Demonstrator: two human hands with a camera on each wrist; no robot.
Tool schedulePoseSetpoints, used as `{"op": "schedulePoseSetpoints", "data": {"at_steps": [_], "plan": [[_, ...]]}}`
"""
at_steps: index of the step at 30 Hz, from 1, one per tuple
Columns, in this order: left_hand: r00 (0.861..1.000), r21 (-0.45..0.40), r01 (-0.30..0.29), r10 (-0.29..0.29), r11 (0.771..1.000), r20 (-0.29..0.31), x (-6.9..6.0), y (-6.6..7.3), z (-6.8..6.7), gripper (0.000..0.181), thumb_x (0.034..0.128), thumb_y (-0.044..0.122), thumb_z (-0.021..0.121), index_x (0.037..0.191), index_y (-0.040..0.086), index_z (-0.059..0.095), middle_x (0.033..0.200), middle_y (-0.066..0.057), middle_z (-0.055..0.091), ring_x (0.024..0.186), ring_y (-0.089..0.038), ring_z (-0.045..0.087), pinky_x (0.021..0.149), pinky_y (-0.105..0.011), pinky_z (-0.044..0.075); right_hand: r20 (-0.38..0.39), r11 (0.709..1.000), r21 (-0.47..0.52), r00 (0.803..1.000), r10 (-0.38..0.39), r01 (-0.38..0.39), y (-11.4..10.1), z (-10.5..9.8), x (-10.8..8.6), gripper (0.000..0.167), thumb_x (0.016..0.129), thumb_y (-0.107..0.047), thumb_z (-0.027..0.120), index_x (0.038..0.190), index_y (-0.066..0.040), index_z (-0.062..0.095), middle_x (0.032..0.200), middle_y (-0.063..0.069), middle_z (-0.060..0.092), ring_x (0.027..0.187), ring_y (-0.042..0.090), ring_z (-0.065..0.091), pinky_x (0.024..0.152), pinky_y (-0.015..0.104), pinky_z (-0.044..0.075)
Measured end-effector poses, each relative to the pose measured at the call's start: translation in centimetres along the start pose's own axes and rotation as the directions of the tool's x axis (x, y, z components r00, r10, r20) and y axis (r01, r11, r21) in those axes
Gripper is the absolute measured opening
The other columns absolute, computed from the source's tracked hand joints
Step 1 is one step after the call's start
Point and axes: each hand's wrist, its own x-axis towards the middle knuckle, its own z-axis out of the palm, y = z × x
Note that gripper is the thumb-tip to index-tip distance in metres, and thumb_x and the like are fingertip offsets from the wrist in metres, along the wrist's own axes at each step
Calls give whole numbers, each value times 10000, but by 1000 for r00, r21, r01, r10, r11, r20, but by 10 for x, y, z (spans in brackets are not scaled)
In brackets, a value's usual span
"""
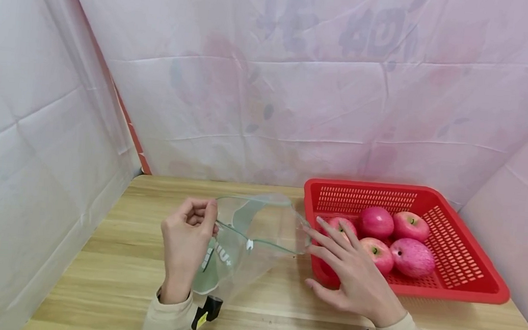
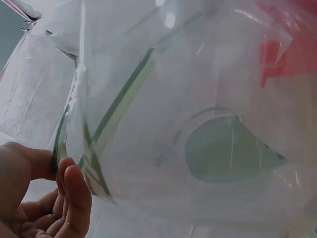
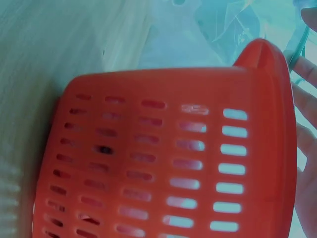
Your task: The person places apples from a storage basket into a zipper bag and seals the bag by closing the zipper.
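A clear zip bag [image 1: 268, 232] with a green zip line and a white slider [image 1: 249, 245] stands with its mouth spread wide above the table. My left hand [image 1: 187, 246] pinches the left end of the mouth between thumb and fingers; the left wrist view shows this grip beside the bag [image 2: 143, 129]. At the other end, my right hand [image 1: 352, 278] has its fingers extended and spread, the fingertips by the bag's right edge and over the basket's left rim. Several red-pink apples [image 1: 376, 222] lie in the red plastic basket [image 1: 457, 295].
The basket occupies the right side of the wooden table [image 1: 110, 256]. Pale printed sheeting [image 1: 296, 101] hangs behind the table and along both sides. In the right wrist view, the slotted basket wall [image 3: 158, 148] fills most of the frame.
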Motion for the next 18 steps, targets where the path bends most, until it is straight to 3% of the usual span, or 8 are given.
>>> {"op": "schedulePoseSetpoints", "data": {"at_steps": [6,18], "plan": [[1000,-14,-16,16,1000,12,-2,0,3,64,938,18,706,878,20,728,675,-98,685,476,-67,609,445,-201,524,-30,999,6,998,-52,52,-5,9,4,472,1000,-561,504,1222,-179,670,1505,62,548,1438,357,439,1280,519,139],[996,-33,-58,60,998,62,0,7,10,74,938,14,698,871,8,727,665,-109,685,483,-52,604,443,-192,523,36,1000,3,999,-20,20,-3,5,5,456,960,-534,601,1265,-199,657,1508,71,541,1474,332,396,1279,526,123]]}}
